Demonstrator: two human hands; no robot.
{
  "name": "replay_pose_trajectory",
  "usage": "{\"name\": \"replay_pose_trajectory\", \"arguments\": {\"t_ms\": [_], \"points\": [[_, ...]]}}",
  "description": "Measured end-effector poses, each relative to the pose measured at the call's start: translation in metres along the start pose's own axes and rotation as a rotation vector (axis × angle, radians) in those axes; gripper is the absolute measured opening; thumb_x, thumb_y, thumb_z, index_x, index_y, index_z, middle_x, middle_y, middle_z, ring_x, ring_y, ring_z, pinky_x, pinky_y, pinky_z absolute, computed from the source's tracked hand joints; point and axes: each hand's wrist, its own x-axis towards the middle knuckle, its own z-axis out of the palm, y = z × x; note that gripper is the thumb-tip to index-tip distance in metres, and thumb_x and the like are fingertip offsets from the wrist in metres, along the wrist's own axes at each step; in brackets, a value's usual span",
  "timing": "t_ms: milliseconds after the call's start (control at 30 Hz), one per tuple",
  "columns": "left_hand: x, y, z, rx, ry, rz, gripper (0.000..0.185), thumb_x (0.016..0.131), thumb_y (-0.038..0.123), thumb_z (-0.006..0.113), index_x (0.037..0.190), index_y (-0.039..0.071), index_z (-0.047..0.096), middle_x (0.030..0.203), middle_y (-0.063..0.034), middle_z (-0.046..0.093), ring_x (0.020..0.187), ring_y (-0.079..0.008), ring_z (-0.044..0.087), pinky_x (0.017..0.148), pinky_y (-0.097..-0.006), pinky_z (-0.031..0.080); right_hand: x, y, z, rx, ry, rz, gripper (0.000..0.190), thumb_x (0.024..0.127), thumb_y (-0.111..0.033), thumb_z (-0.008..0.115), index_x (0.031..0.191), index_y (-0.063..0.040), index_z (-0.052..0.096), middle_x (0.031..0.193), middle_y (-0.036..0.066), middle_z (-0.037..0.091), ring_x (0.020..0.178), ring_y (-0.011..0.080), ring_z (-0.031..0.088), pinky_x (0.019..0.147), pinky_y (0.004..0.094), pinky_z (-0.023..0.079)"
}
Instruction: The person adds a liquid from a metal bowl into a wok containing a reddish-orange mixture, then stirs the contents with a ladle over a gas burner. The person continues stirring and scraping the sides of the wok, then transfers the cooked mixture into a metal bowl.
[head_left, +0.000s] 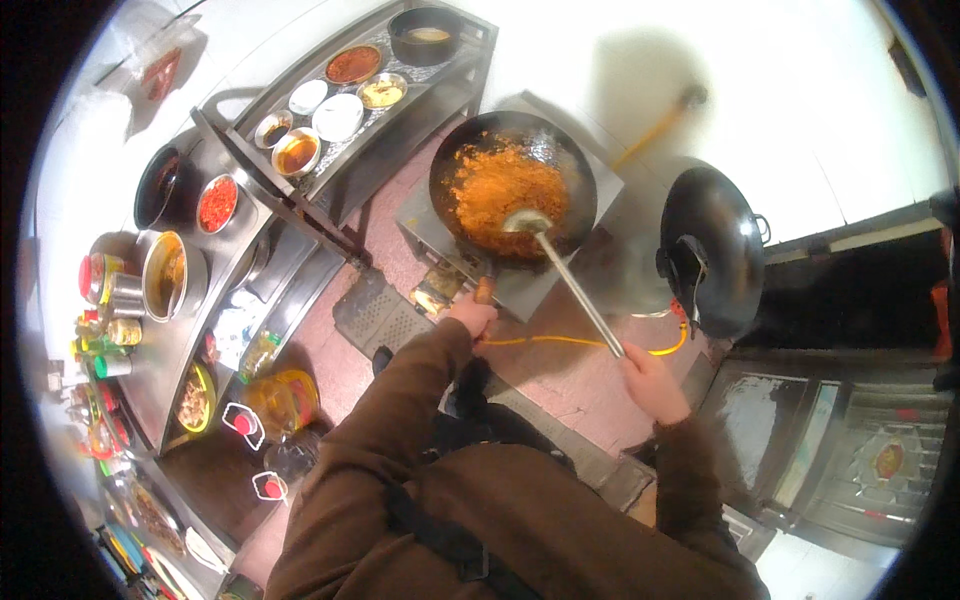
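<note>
A black wok (581, 180) sits on a metal stove (517, 289), and orange-brown food (510, 184) is spread over its bottom. My left hand (474, 315) grips the wok's wooden handle (485, 289) at the near side. In my right hand (652, 382) is the end of a long metal wok ladle (577, 289). The ladle's bowl (527, 221) rests in the food near the wok's near rim.
To the left, a metal shelf (390, 142) carries several bowls and a black pot (425, 36). A second metal counter (225, 281) holds chopped red chillies (217, 204), a metal pot (174, 276) and jars. A yellow hose (547, 339) crosses the floor; another wok (712, 251) stands at right.
</note>
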Motion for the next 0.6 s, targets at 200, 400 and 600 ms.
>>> {"name": "replay_pose_trajectory", "arguments": {"t_ms": [200,400,600], "points": [[-0.002,-0.001,0.001,-0.036,0.015,-0.047,0.023,0.083,0.013,0.069,0.099,0.008,0.052,0.065,-0.0047,0.05,0.043,-0.0167,0.049,0.033,-0.0337,0.034,0.12,-0.003,0.075,0.18,0.214,-0.21,0.033,0.101,-0.022,0.052,0.124,0.0,0.062,0.074,0.01,0.06,0.064,0.018,0.06,0.06,0.0354,0.049],[0.006,-0.008,-0.006,-0.04,-0.093,-0.052,0.025,0.086,0.014,0.066,0.103,0.009,0.049,0.065,-0.0055,0.051,0.043,-0.0174,0.05,0.033,-0.0327,0.032,0.163,-0.032,0.076,0.349,0.172,-0.072,0.032,0.103,-0.027,0.048,0.111,0.001,0.061,0.07,0.01,0.059,0.059,0.0168,0.059,0.055,0.0356,0.046],[-0.002,-0.006,-0.004,-0.028,-0.012,-0.039,0.023,0.086,0.015,0.066,0.101,0.008,0.05,0.065,-0.0062,0.051,0.044,-0.0177,0.05,0.034,-0.0334,0.033,0.131,-0.017,0.075,0.122,0.11,-0.054,0.031,0.102,-0.026,0.05,0.11,0.002,0.06,0.076,0.009,0.061,0.07,0.0173,0.061,0.06,0.0351,0.046]]}}
